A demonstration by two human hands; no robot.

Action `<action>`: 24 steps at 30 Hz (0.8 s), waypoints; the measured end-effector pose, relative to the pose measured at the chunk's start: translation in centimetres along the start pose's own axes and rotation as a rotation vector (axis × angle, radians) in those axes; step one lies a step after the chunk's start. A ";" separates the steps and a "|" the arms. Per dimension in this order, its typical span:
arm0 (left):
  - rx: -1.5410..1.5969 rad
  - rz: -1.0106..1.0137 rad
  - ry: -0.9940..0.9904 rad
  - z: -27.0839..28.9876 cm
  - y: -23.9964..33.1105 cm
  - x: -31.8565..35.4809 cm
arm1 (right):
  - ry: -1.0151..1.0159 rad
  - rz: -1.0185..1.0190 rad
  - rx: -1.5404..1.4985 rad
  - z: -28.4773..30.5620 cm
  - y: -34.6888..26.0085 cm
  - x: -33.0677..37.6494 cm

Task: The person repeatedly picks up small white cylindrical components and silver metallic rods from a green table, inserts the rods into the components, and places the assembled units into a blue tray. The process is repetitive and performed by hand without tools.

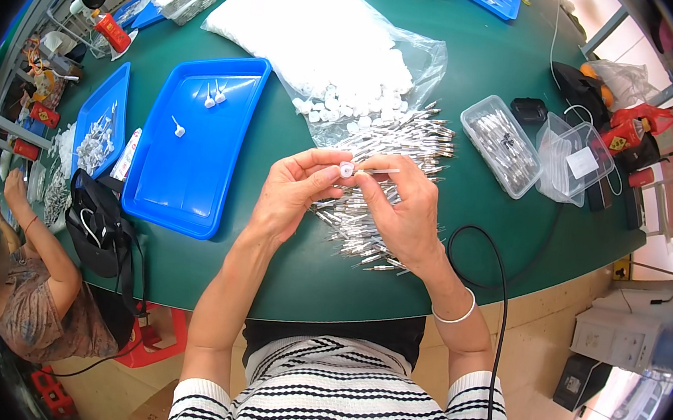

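Note:
My left hand (294, 190) pinches a small white square cap (346, 169) between thumb and fingertips. Close against it, my right hand (401, 208) grips a thin metal rod (382, 171), which points off to the right. Whether the rod's end is inside the cap, I cannot tell. Beneath both hands spreads a heap of slim metal rods (363, 228). Beyond it, a large clear plastic bag (426, 58) spills many white caps (346, 103). On the left lies a blue tray (176, 172) with a few capped rods (177, 127) in it.
A smaller blue tray (114, 102) of capped pieces and a black bag (104, 218) lie farther left, near a seated person (49, 297). To the right are a clear box of rods (506, 149), clear lids (574, 151) and a black cable (500, 264) crossing the table edge.

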State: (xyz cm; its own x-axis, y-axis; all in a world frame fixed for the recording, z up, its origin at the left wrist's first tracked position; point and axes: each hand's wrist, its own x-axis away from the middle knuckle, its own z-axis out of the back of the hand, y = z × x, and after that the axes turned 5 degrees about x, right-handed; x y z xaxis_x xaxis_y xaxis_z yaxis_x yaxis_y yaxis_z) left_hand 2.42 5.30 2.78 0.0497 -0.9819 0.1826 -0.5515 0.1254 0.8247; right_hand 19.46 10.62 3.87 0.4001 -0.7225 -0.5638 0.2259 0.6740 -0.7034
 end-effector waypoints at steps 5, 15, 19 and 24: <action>0.024 0.016 0.010 -0.1 0.1 0.0 | -0.007 -0.007 -0.009 0.1 -0.1 -0.1; 0.041 0.038 0.006 0.1 0.1 0.0 | -0.003 -0.004 -0.036 0.1 -0.2 -0.1; 0.011 0.020 0.003 0.1 0.0 0.0 | -0.003 0.005 -0.018 0.1 -0.2 -0.1; -0.020 -0.015 -0.010 0.2 -0.2 0.0 | 0.000 -0.002 -0.016 0.1 -0.2 -0.1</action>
State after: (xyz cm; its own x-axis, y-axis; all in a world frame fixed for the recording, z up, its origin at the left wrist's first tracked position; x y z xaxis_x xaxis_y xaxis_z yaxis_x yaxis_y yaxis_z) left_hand 2.35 5.25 2.53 0.0490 -0.9851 0.1651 -0.5341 0.1138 0.8377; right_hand 19.50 10.56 4.13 0.3998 -0.7237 -0.5624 0.2121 0.6700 -0.7114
